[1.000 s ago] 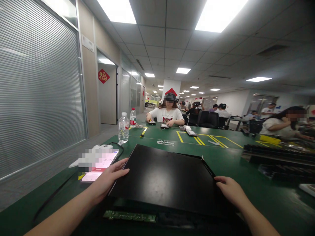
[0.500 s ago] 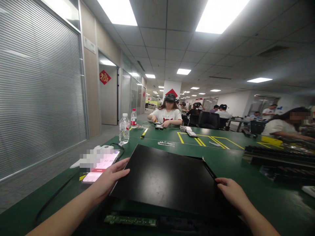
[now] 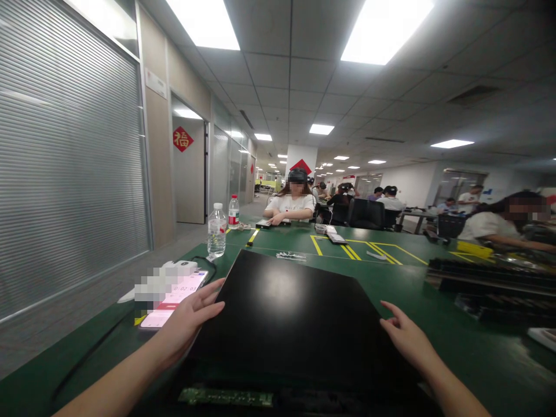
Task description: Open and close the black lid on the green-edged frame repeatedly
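Note:
A large glossy black flat panel (image 3: 286, 313) lies in front of me; at its near side shows a strip of green circuit board (image 3: 226, 397). My left hand (image 3: 191, 318) is at the panel's left edge, fingers stretched and thumb apart from them, the thumb tip over the edge. On the opposite side, my right hand (image 3: 403, 333) is open beside the right edge, index finger and thumb spread with nothing between them. Whether its thumb touches the panel I cannot tell. The panel's dark lower part blends into what is beneath it.
Left of the panel are a lit phone (image 3: 174, 298), a black cable (image 3: 93, 347) and a water bottle (image 3: 216, 231). Dark long parts (image 3: 490, 284) are stacked at the right. Small parts (image 3: 291, 256) lie beyond the panel on the green table (image 3: 403, 278). A person (image 3: 291, 202) sits opposite.
The panel's right side has come down, covering the dark rim that showed there. My right fingers have parted and come off the edge. My left hand stays at the left edge.

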{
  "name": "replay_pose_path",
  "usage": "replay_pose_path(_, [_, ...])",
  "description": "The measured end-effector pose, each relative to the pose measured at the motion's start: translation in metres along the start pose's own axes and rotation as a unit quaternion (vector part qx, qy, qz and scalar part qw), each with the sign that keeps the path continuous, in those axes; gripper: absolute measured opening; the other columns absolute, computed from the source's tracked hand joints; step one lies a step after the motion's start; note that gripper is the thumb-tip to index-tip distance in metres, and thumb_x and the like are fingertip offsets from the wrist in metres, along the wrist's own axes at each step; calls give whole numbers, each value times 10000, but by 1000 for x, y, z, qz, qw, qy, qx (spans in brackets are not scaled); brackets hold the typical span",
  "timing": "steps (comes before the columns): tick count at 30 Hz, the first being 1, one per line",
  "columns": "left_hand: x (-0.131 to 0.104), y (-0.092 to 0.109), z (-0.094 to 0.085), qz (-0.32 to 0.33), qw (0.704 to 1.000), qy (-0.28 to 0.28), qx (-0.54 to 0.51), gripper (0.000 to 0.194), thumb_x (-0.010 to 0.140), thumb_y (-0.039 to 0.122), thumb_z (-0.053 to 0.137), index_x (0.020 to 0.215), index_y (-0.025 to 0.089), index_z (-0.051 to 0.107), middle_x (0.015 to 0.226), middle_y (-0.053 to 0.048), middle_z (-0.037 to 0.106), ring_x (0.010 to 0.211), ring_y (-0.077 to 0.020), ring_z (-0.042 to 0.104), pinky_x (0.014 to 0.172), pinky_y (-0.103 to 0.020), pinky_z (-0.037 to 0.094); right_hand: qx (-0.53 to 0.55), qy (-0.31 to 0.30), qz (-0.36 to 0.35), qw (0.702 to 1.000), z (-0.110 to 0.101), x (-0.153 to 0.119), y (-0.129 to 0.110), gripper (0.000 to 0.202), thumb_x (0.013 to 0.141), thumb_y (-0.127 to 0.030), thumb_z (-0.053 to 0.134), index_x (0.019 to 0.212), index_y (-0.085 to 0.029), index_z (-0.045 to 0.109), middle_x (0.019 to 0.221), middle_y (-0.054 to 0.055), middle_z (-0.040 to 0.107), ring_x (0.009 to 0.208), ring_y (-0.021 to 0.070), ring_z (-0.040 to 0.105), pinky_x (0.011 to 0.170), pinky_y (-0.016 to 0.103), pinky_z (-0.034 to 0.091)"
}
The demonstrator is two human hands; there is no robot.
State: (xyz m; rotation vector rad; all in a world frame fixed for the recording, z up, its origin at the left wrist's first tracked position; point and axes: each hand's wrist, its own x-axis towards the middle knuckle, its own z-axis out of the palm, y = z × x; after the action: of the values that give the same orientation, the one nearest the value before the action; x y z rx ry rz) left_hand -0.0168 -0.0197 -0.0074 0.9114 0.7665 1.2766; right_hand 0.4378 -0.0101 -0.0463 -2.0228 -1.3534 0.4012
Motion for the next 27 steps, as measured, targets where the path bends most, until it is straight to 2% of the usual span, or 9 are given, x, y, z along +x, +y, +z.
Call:
replay_pose_path(1, [0,0,0,7,1000,-4,0,683,627,154,735,1260,172,477,1234,-127,592,1104,-323,552,941,-446,431,20,3,11,1000,0,1,1,593,740,-379,446,1294,-167,427,731,17,661,635,181,611,601,286,424])
replay_pose_path(3, [-1,0,1,17,1000,-20,1,686,657,156,716,1287,194,448,1249,-115,581,1127,-318,534,962,-452,413,52,14,32,998,-1,3,1,553,743,-418,460,1224,-150,502,811,52,679,721,198,628,669,300,444])
replay_pose_path(7, [-3,2,0,25,998,-59,6,675,729,160,661,1336,228,375,1273,-100,563,1163,-296,505,979,-441,403,105,39,29,993,-7,1,-6,309,689,-405,561,841,-165,681,926,100,689,937,250,605,834,327,431])
replay_pose_path(11, [-3,10,-1,32,999,-39,11,714,720,189,674,1354,243,350,1268,-88,567,1137,-289,529,953,-406,439,216,23,39,975,-18,-8,-22,227,613,-352,661,750,-175,698,925,97,700,948,258,609,845,321,450])
replay_pose_path(16, [-3,27,2,56,997,47,7,807,647,203,730,1357,262,351,1184,-77,634,1019,-287,614,871,-380,502,417,-3,25,909,-26,-25,-48,452,584,-308,714,1016,-187,661,1051,77,672,989,238,602,899,338,441])
replay_pose_path(18, [-5,33,4,56,995,77,-3,829,629,197,738,1358,269,348,1129,-73,668,969,-291,640,830,-391,522,492,-49,0,869,-30,-36,-60,592,616,-324,699,1183,-216,567,1122,71,641,1019,234,590,927,362,426])
replay_pose_path(20, [-8,37,4,52,995,80,-8,810,644,212,725,1357,284,347,1104,-64,683,948,-290,650,794,-392,536,521,-63,17,851,-34,-45,-70,705,636,-339,682,1298,-297,442,1145,50,631,1014,237,596,916,392,434])
replay_pose_path(24, [-8,39,-3,53,996,65,25,700,695,287,681,1332,298,390,1110,-48,682,949,-264,654,783,-360,534,509,-60,-22,858,-39,-46,-75,727,624,-368,674,1308,-291,437,1186,57,605,1067,264,562,937,402,412])
replay_pose_path(27, [-2,38,-15,90,985,87,122,533,703,379,654,1206,228,559,1085,-63,692,964,-248,647,816,-309,510,479,-90,-48,872,-42,-39,-70,711,603,-371,680,1278,-258,486,1160,73,619,1063,291,561,933,422,419])
